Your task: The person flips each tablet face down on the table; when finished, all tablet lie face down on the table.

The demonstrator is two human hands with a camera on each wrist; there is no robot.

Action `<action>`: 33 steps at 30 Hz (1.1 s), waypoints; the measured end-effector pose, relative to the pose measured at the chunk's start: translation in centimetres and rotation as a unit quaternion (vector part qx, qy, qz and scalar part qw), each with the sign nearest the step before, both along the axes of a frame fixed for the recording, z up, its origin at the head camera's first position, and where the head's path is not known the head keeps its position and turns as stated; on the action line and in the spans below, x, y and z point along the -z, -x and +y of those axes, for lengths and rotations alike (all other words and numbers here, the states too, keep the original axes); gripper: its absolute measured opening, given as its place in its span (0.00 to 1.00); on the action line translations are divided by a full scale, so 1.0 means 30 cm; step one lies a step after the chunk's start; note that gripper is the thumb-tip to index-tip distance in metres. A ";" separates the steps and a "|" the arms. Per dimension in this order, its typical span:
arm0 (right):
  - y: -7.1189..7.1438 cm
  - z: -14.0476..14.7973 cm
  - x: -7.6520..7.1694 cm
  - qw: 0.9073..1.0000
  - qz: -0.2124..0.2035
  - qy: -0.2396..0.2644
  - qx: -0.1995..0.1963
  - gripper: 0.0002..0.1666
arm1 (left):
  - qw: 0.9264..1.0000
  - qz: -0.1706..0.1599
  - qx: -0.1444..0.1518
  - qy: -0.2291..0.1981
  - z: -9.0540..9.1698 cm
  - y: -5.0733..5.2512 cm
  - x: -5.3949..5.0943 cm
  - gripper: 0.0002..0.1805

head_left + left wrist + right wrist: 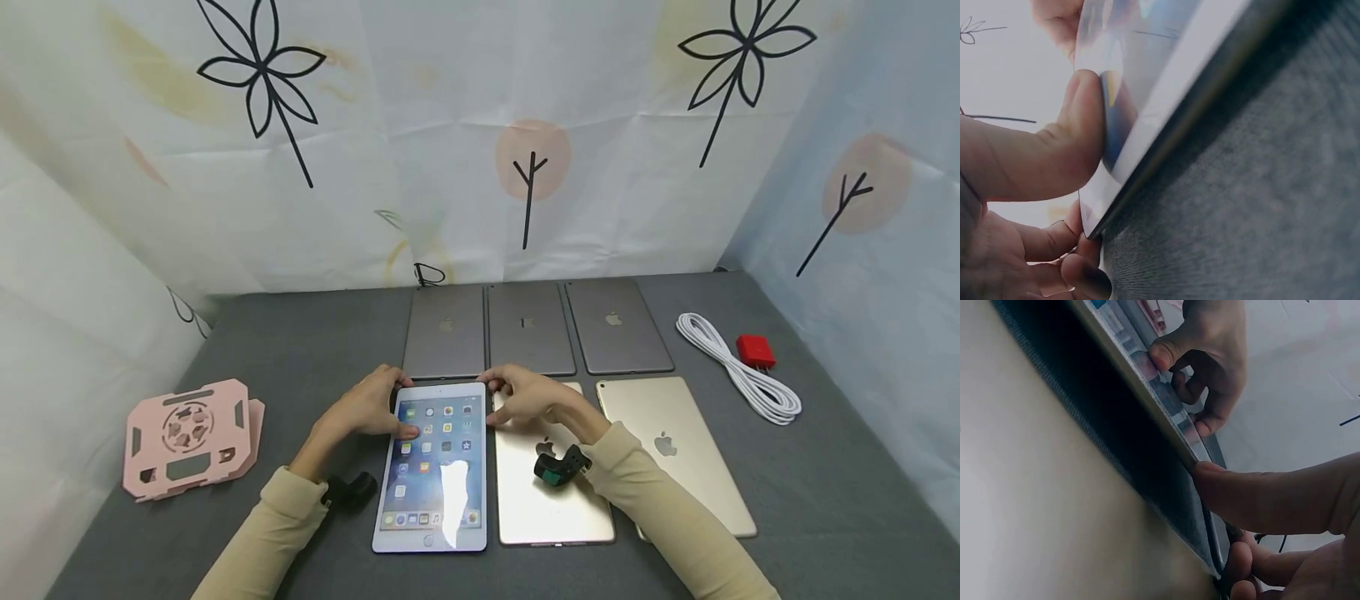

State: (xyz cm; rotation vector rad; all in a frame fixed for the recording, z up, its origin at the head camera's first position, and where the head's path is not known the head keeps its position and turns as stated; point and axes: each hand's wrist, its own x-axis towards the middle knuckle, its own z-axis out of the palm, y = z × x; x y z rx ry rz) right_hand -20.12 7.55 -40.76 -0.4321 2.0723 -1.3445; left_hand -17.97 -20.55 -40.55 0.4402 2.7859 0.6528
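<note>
A white-framed tablet (pixel 420 500), screen lit with app icons, lies face up at the front middle of the grey table. My left hand (pixel 372 404) grips its upper left corner, thumb pressed on the screen and the other fingers at the far edge. The left wrist view shows that thumb (pixel 1079 140) flat on the glass. At the upper right corner, my right hand (pixel 528 396) pinches the tablet with its thumb (pixel 1241 494) against the side edge and fingers curled by the corner. Whether the tablet is raised off the table, I cannot tell.
Two gold tablets (pixel 525 508) (pixel 675 450) lie face down to the right, the nearer one under my right wrist. Behind are three grey tablets (pixel 446 342) (pixel 528 342) (pixel 622 342). Pink cases (pixel 168 429) lie left; a coiled white cable (pixel 776 404) and red charger plug (pixel 755 350) lie far right.
</note>
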 end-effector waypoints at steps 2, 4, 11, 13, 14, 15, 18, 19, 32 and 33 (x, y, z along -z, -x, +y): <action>0.003 0.003 -0.002 0.999 -0.018 0.025 -0.005 0.38 | 1.000 0.000 0.006 -0.008 -0.004 0.002 0.000 0.38; 0.002 0.003 -0.004 0.998 -0.037 0.046 -0.011 0.40 | 1.000 -0.001 0.011 -0.015 -0.008 0.002 -0.001 0.38; -0.019 -0.004 -0.010 0.992 -0.070 0.097 -0.027 0.42 | 0.999 -0.007 0.016 -0.034 -0.025 -0.011 0.002 0.38; -0.024 -0.002 -0.011 0.992 -0.068 0.102 -0.026 0.42 | 0.999 -0.008 0.016 -0.045 -0.030 -0.015 0.003 0.38; -0.026 0.000 -0.012 0.992 -0.069 0.105 -0.026 0.42 | 0.998 -0.010 0.017 -0.053 -0.032 -0.017 0.003 0.39; -0.027 0.003 -0.012 0.992 -0.069 0.107 -0.025 0.42 | 0.998 -0.011 0.017 -0.060 -0.034 -0.018 0.003 0.39; -0.031 0.014 -0.015 0.991 -0.069 0.114 -0.022 0.43 | 0.995 -0.022 0.019 -0.095 -0.039 -0.019 0.005 0.40; -0.033 0.019 -0.016 0.990 -0.069 0.118 -0.021 0.43 | 0.994 -0.024 0.021 -0.104 -0.039 -0.019 0.005 0.41; -0.060 0.086 -0.050 0.984 -0.060 0.170 0.008 0.43 | 0.983 -0.049 0.028 -0.174 0.010 -0.017 0.008 0.38; -0.061 0.093 -0.052 0.984 -0.056 0.168 0.008 0.43 | 0.982 -0.049 0.030 -0.177 0.017 -0.017 0.010 0.38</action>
